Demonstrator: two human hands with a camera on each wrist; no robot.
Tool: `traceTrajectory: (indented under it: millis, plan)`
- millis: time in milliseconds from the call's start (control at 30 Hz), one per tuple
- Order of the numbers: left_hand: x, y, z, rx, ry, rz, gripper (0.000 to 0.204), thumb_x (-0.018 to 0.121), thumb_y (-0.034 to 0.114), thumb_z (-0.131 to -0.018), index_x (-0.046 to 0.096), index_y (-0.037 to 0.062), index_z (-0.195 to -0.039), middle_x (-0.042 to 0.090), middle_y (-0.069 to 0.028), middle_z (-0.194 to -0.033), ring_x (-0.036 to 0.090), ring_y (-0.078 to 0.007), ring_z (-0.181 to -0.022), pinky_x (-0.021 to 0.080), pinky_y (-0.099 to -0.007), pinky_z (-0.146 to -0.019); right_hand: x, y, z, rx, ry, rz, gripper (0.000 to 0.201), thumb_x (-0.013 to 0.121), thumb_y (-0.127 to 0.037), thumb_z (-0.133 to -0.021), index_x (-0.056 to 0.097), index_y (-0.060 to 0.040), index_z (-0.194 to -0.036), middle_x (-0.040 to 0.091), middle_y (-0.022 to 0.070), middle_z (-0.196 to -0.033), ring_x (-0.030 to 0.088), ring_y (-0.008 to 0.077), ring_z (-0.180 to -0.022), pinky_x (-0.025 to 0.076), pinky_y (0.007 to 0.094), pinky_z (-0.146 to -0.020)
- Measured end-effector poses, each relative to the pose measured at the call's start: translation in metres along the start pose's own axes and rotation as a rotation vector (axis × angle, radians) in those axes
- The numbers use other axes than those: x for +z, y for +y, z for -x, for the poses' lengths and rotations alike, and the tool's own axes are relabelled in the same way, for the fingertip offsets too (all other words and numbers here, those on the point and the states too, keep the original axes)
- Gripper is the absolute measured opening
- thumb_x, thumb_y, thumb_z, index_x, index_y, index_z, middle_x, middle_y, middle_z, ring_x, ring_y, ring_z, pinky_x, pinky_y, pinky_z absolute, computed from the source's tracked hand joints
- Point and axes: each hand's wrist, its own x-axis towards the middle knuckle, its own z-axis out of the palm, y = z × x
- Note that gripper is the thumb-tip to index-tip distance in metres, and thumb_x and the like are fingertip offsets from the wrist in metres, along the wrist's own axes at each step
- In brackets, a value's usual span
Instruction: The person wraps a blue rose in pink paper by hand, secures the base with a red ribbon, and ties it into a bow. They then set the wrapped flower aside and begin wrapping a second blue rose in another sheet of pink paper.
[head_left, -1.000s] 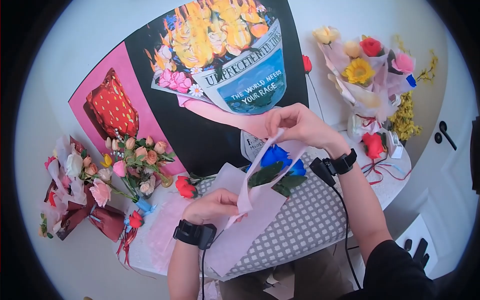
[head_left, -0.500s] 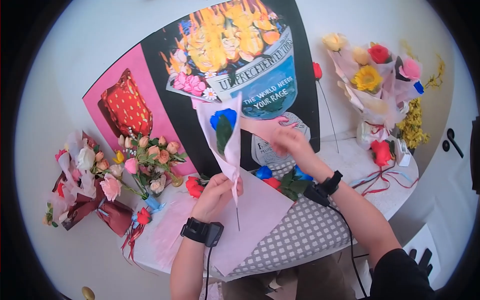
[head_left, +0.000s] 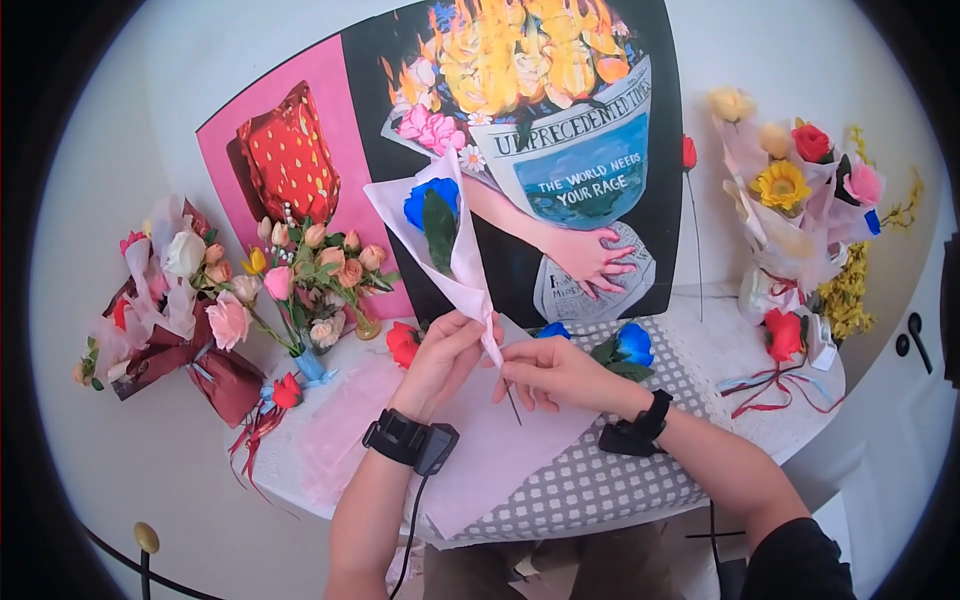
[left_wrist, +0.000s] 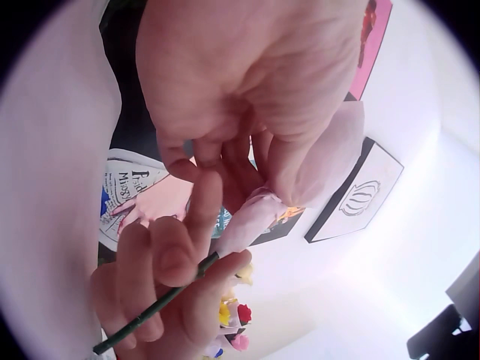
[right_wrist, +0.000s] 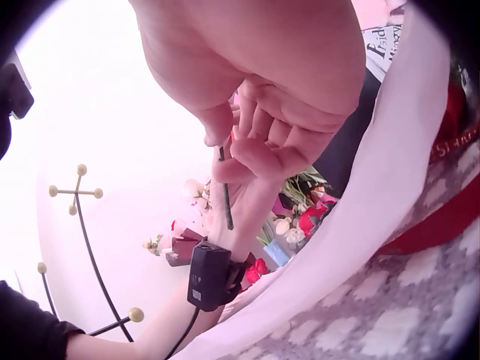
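Note:
A blue rose point(head_left: 430, 205) with a green leaf stands upright, slightly tilted, in a cone of pale pink wrapping paper point(head_left: 462, 285) in the head view. My left hand point(head_left: 442, 362) grips the gathered lower part of the cone. Just below it, my right hand point(head_left: 562, 374) pinches the rose at the paper's bottom end. The green stem point(left_wrist: 150, 309) comes out under the paper and runs past the right fingers in the left wrist view. Seen from the right wrist, thumb and forefinger close on that stem point(right_wrist: 227, 199).
A pink paper sheet point(head_left: 490, 470) lies on a grey patterned cloth point(head_left: 590, 485). Behind the hands lie another blue rose point(head_left: 634, 343) and a red rose point(head_left: 403, 345). Bouquets stand left point(head_left: 225, 375) and right point(head_left: 750, 235). A large painting point(head_left: 590, 190) leans at the back.
The rolled paper was brought upright around the blue rose in my left hand. My right hand, apart from it half a second ago, has come down to its base.

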Motion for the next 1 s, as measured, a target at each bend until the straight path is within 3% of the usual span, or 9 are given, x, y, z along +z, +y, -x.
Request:
traceTrajectory:
  millis: [333,600,733,1000]
  plan:
    - [0.002,-0.005,-0.001,-0.029,-0.065,0.046,0.026,0.058,0.019,-0.104,0.066,-0.0023,-0.118,0.07,-0.0093,-0.104,0.066,-0.0167,-0.096,0.05,-0.0318,-0.083,-0.003,0.005,0.0,0.005,-0.033,-0.179,0.026,0.061,-0.025,-0.104,0.066,-0.0003,-0.108,0.075,0.0115,-0.094,0.066,0.0094,-0.067,0.048,0.0224,-0.047]
    - [0.019,0.003,-0.005,-0.017,0.104,-0.279,0.034,0.061,0.021,-0.103,0.065,-0.0028,-0.128,0.072,-0.0157,-0.119,0.068,-0.0172,-0.104,0.053,-0.0345,-0.094,-0.005,0.01,-0.001,0.009,0.163,-0.151,0.023,0.061,-0.02,-0.103,0.063,0.0023,-0.11,0.073,0.0119,-0.093,0.07,0.0142,-0.071,0.059,0.0277,-0.057]
    - [0.026,0.008,-0.002,-0.053,0.107,-0.286,0.033,0.062,0.019,-0.102,0.066,-0.0019,-0.127,0.072,-0.0146,-0.121,0.069,-0.0168,-0.104,0.053,-0.0347,-0.094,-0.005,0.013,-0.001,0.022,0.2,-0.148,0.023,0.059,-0.019,-0.104,0.062,0.0025,-0.11,0.072,0.0111,-0.092,0.07,0.0141,-0.071,0.061,0.0288,-0.06]
    - [0.021,0.007,-0.002,-0.027,0.167,-0.329,0.028,0.068,0.01,-0.096,0.071,-0.0039,-0.12,0.076,-0.0128,-0.111,0.071,-0.0143,-0.091,0.055,-0.029,-0.081,-0.007,0.018,-0.002,0.038,0.179,-0.181,0.022,0.057,-0.019,-0.105,0.06,0.0024,-0.11,0.071,0.0101,-0.092,0.068,0.0133,-0.07,0.063,0.0312,-0.063]
